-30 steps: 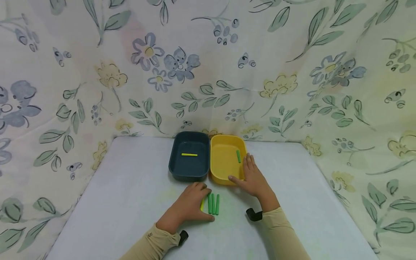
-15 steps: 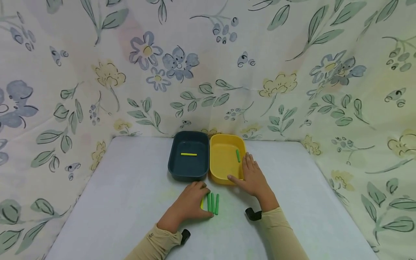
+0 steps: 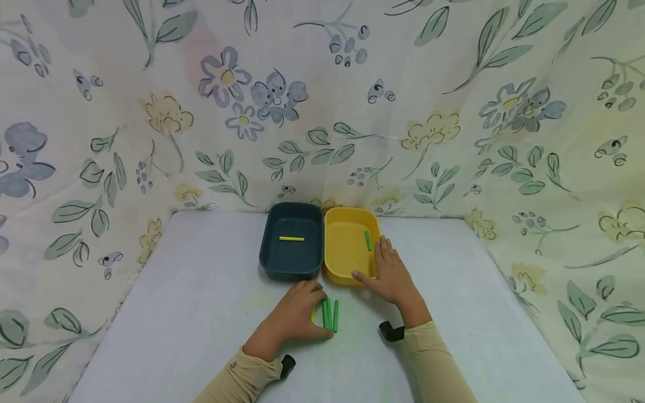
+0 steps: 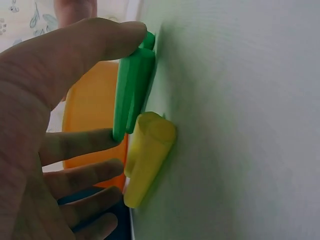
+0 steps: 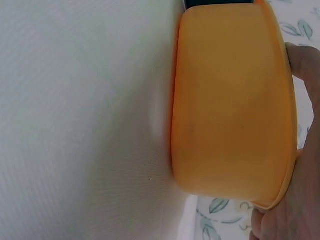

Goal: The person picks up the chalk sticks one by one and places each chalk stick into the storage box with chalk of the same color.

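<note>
My left hand point(image 3: 292, 313) is low over a row of short round sticks in front of the trays. Its thumb and index finger span the two ends of a green stick point(image 4: 131, 92), pinching it lengthwise; another green stick point(image 3: 336, 316) lies just to the right. Yellow sticks point(image 4: 150, 160) lie under the palm, mostly covered in the head view. My right hand point(image 3: 395, 280) rests against the yellow tray point(image 3: 347, 277), fingers straight along its right side and thumb at the front rim. Inside that tray is one green stick point(image 3: 368, 240).
A dark blue tray point(image 3: 291, 271) stands against the yellow tray's left side and holds one yellow stick point(image 3: 291, 239). Both are near the back of the white table point(image 3: 211, 291), before a floral cloth point(image 3: 322, 101). Black wrist cameras point(image 3: 391, 331) hang under the sleeves.
The left two green sticks have drawn closer together between my left thumb and index finger. The right hand stays on the yellow tray, and the head view has shifted slightly.
</note>
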Action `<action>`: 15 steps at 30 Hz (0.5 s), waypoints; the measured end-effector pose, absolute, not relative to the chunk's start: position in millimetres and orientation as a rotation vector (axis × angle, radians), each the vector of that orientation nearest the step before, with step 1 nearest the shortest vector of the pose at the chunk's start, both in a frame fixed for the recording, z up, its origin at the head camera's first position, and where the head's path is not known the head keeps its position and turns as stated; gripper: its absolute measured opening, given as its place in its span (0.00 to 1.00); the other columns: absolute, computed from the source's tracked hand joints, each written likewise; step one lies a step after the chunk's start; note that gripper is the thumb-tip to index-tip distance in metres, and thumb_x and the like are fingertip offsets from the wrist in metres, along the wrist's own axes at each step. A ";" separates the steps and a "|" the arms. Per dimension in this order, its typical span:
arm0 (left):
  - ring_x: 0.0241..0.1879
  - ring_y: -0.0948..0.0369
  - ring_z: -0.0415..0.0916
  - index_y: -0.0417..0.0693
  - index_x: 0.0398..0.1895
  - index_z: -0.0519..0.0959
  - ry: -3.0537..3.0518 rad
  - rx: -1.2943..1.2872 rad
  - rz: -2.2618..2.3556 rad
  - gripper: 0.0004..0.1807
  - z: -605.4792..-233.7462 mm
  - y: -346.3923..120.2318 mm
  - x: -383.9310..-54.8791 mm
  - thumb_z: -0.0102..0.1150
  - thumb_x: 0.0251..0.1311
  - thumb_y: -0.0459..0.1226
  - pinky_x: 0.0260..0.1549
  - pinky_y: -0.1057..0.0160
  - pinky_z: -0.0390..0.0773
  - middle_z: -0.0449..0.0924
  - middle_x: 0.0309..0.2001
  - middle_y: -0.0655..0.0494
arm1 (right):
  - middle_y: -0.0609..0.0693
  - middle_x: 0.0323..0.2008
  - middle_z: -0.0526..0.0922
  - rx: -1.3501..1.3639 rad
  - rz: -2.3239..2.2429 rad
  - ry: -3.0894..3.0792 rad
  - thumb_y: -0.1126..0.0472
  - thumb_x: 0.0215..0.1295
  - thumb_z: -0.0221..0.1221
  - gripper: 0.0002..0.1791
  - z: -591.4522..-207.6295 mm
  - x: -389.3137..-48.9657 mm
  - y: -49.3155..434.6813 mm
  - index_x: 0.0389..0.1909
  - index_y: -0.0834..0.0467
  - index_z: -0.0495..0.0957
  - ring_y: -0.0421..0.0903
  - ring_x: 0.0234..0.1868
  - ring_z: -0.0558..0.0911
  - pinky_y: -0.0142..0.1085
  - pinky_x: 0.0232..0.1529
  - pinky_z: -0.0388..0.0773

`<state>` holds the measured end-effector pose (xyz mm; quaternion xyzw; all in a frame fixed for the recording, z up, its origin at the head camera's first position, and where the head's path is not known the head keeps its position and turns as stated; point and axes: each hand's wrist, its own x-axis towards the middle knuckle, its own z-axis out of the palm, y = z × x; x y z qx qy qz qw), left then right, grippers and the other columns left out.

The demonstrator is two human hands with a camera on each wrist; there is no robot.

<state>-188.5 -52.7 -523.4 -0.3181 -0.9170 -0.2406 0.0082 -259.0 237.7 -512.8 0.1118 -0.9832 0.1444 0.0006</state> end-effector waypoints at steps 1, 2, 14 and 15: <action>0.61 0.53 0.75 0.47 0.58 0.85 -2.864 -0.993 -0.760 0.40 -522.6 -52.4 -188.6 0.81 0.46 0.63 0.63 0.47 0.78 0.80 0.60 0.52 | 0.62 0.87 0.37 0.346 0.455 -3.091 0.15 0.66 0.46 0.69 -512.5 -258.7 237.4 0.85 0.66 0.39 0.61 0.88 0.40 0.58 0.86 0.44; 0.61 0.53 0.75 0.47 0.58 0.85 -2.864 -0.993 -0.765 0.41 -521.8 -52.1 -188.6 0.81 0.47 0.63 0.63 0.46 0.78 0.80 0.60 0.51 | 0.62 0.87 0.37 0.345 0.457 -3.092 0.15 0.66 0.46 0.69 -512.2 -258.3 237.2 0.85 0.66 0.39 0.60 0.88 0.40 0.58 0.86 0.44; 0.63 0.53 0.76 0.48 0.63 0.83 -2.855 -0.980 -0.803 0.44 -510.7 -50.4 -187.3 0.80 0.48 0.64 0.63 0.45 0.79 0.81 0.62 0.53 | 0.62 0.87 0.38 0.351 0.476 -3.076 0.17 0.67 0.49 0.68 -511.0 -256.8 236.3 0.85 0.68 0.41 0.60 0.88 0.41 0.58 0.86 0.45; 0.63 0.53 0.76 0.47 0.64 0.83 -2.848 -0.983 -0.815 0.44 -509.7 -50.4 -187.2 0.80 0.48 0.64 0.63 0.45 0.79 0.81 0.62 0.53 | 0.62 0.87 0.38 0.353 0.479 -3.074 0.18 0.67 0.49 0.68 -510.7 -256.6 236.3 0.85 0.68 0.42 0.60 0.88 0.41 0.58 0.86 0.45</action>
